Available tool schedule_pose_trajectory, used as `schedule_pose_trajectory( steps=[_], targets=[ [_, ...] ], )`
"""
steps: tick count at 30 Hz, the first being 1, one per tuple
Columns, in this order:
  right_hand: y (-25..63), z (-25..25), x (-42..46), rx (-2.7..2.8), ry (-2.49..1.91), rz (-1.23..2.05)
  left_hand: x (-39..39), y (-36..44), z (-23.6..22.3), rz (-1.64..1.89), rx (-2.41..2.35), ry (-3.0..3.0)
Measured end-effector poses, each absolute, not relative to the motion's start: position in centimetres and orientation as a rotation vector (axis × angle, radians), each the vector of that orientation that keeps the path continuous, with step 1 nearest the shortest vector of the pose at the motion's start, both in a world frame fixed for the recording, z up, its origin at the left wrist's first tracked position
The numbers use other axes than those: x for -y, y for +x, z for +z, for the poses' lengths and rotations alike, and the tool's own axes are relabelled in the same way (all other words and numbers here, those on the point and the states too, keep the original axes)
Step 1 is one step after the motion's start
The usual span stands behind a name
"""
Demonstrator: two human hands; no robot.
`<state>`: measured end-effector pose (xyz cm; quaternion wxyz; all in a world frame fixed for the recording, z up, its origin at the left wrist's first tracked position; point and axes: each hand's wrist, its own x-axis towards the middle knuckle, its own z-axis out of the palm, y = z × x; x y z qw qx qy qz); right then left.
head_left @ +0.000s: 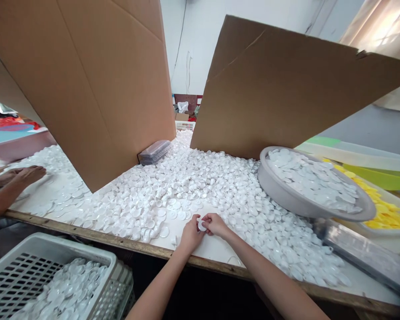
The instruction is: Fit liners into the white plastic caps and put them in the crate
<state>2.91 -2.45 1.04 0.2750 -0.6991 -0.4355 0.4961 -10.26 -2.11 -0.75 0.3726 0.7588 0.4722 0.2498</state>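
Between my two hands, just above the table's near edge, is a small round white plastic disc (202,225). My left hand (191,231) pinches it from the left side. The fingertips of my right hand (215,224) close on its right side. A broad heap of similar white plastic pieces (186,182) spreads over the table beyond and on both sides of my hands. A bare patch of white tabletop (215,249) shows right under my wrists.
Cardboard sheets (120,89) stand on the table. On the right are a grey basin (286,202) of white discs and yellow pieces (383,204). A plastic crate (96,253) with white pieces stands lower left. Another person's hands (23,175) are at the far left.
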Motion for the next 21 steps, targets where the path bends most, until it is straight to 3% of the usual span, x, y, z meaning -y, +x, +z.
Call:
schedule_pose_trajectory(
  steps=[5, 8, 15, 21],
  targets=[
    [3.3, 1.1, 2.4, 1.193, -1.949, 1.342, 0.9, -10.5, 0.8, 0.474, -1.073, 1.970],
    [3.2, 1.5, 2.5, 1.145, -1.961, 1.402, -0.5, -9.0, 2.0, 0.390, -1.334, 2.025],
    [4.7, 2.0, 2.0, 1.020, -1.756, 1.686, -1.3, -5.9, 0.8, 0.552, -1.609, 2.207],
    [5.9, 2.1, -0.3, 1.294, -1.917, 1.898, -1.4, -6.2, -0.1, 0.558, -1.580, 2.168]
  ],
)
